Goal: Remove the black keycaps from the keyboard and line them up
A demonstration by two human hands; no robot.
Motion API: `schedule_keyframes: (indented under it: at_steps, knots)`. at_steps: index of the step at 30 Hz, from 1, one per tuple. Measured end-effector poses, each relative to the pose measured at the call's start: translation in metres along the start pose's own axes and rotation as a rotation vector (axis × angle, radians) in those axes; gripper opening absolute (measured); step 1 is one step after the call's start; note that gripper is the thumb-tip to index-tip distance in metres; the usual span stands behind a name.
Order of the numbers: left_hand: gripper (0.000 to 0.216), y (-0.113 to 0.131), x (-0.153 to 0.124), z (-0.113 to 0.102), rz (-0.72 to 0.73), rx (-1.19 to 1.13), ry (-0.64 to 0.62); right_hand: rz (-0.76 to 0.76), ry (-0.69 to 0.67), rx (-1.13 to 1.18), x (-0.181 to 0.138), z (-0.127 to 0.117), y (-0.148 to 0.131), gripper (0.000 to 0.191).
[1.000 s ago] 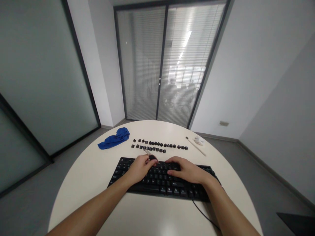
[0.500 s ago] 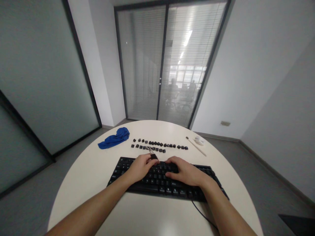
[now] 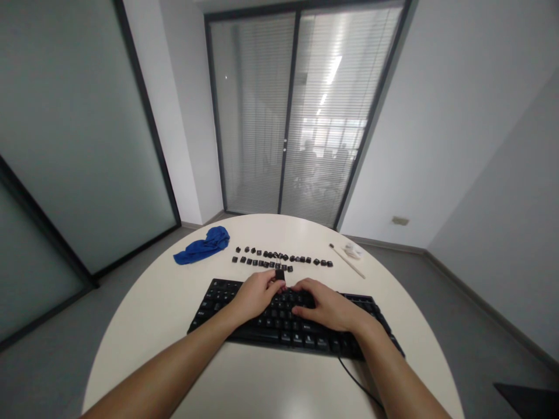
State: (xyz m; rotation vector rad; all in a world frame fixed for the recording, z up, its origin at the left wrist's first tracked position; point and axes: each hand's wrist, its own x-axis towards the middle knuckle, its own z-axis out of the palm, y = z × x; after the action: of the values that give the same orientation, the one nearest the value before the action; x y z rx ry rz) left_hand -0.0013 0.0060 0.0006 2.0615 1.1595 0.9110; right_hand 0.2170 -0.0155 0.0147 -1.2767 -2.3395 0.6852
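A black keyboard (image 3: 305, 340) lies in front of me, with some keys off its upper rows. Above its top edge, my left hand (image 3: 255, 292) pinches the black handle of a keycap puller (image 3: 280, 274); its thin wire prongs point away from me. My right hand (image 3: 327, 305) rests on the middle of the keyboard, thumb and fingers apart, holding nothing that I can see. Its palm and fingers hide the keys below. Beyond the hands, loose black keycaps (image 3: 301, 259) lie in two rows on the white table (image 3: 148, 314).
A blue cloth (image 3: 203, 245) lies crumpled at the table's far left. At the far right are a thin brush (image 3: 348, 261) with a pale handle and a small whitish item (image 3: 351, 251). The keyboard's cable (image 3: 358, 384) runs toward me beside my right forearm.
My left hand has shifted slightly right with the keycap puller, whose handle has turned more upright with the prongs pointing straight away. My right hand stays in place on the keyboard.
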Motion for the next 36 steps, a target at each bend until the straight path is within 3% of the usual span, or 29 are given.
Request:
schedule_keyframes:
  at_steps: [5, 13, 17, 21, 30, 36]
  knots:
    - [0.026, 0.002, -0.003, -0.001, 0.017, 0.068, -0.007, 0.000, 0.004, -0.006, 0.000, -0.001, -0.003, 0.040]
    - [0.027, 0.010, -0.014, 0.005, 0.096, 0.385, -0.020, -0.020, 0.016, -0.008, 0.001, 0.000, -0.002, 0.039]
    - [0.027, 0.008, -0.015, 0.004, 0.071, 0.291, -0.010, -0.052, 0.050, -0.005, 0.002, 0.002, -0.003, 0.039]
    - [0.025, 0.005, -0.016, 0.002, 0.070, 0.130, 0.017, -0.128, 0.113, 0.012, 0.006, 0.006, -0.008, 0.026]
    - [0.021, 0.005, -0.018, 0.002, 0.089, 0.055, 0.004, -0.039, 0.108, 0.056, 0.012, 0.014, -0.011, 0.017]
    - [0.022, 0.000, -0.016, -0.001, 0.029, -0.284, 0.080, -0.014, 0.131, 0.091, 0.013, 0.016, -0.014, 0.020]
